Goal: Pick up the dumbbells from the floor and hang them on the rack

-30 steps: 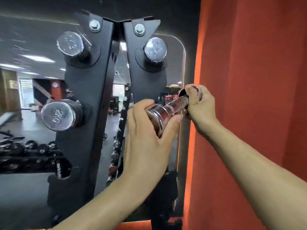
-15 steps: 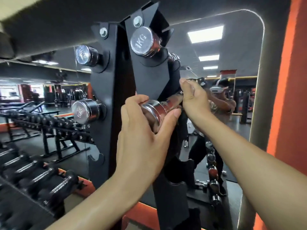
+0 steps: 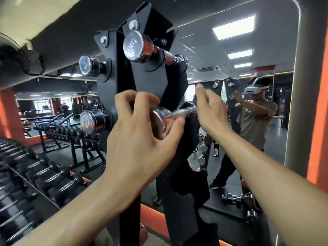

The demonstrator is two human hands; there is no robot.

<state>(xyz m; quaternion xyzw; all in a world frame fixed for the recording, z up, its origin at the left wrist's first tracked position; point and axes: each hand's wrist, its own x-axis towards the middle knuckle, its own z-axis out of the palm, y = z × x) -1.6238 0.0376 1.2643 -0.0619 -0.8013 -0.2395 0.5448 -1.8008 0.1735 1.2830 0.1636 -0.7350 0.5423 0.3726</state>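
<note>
Here, mid-frame, the left hand [image 3: 140, 139] grips the dumbbell [image 3: 160, 119] by its near head against the rack [image 3: 175, 86]; further right, the right hand [image 3: 211, 112] meets the far end, its grip hidden. Best lowered level, so both ends seat together.

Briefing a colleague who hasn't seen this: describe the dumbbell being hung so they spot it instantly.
Find the black rack before the wall mirror. On its right plate, below the dumbbell stamped 1KG, is a second chrome dumbbell. Only this one is handled: the left hand grips its near head.
</note>
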